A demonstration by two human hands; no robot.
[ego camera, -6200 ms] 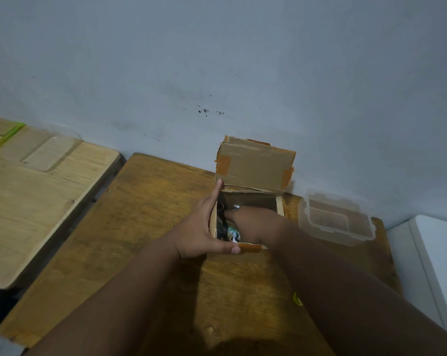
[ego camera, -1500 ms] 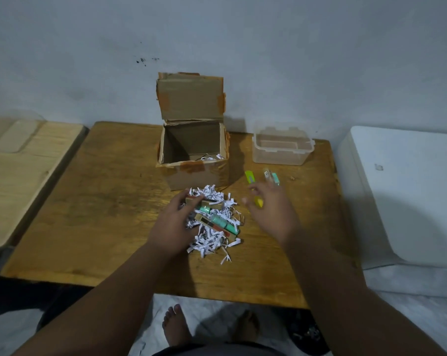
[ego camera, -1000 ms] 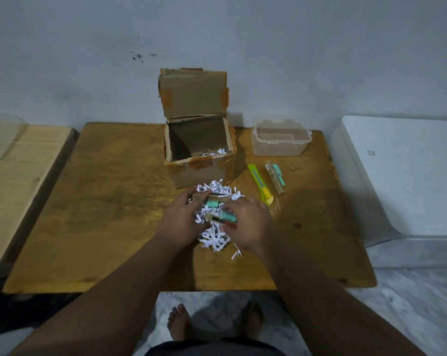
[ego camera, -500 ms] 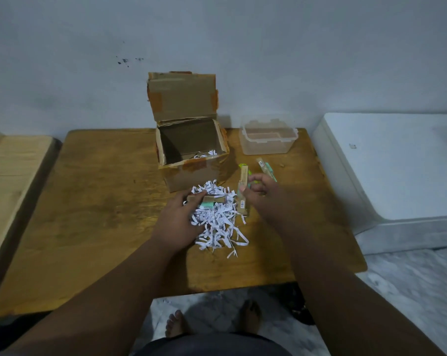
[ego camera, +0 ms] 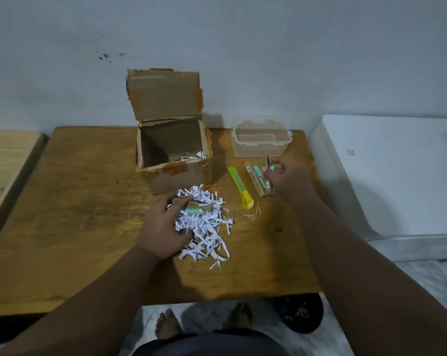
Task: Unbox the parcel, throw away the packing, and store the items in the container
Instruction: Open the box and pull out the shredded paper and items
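The open cardboard box [ego camera: 150, 150] stands mid-table with its flap up and a few shreds inside. In front of it lies a pile of white shredded paper [ego camera: 209, 227]. My left hand [ego camera: 161, 227] rests on the pile, its fingers curled over a brown-and-teal packet [ego camera: 198, 205] lying in the shreds. My right hand [ego camera: 288, 181] holds a second brown-and-teal packet [ego camera: 265, 160] upright just in front of the clear plastic container [ego camera: 261, 143], which has nothing in it. A third packet [ego camera: 254, 179] lies flat on the table beside that hand.
A yellow-green utility knife [ego camera: 240, 186] lies between the pile and the packets. A white cabinet [ego camera: 397, 176] adjoins the wooden table [ego camera: 76, 201] on the right, a lighter table [ego camera: 7, 160] on the left. A black bin [ego camera: 303, 314] sits on the floor by my feet.
My right hand lifted a packet off the shredded pile and carried it right, to just in front of the clear container. My left hand closed further over the packet still in the shreds.
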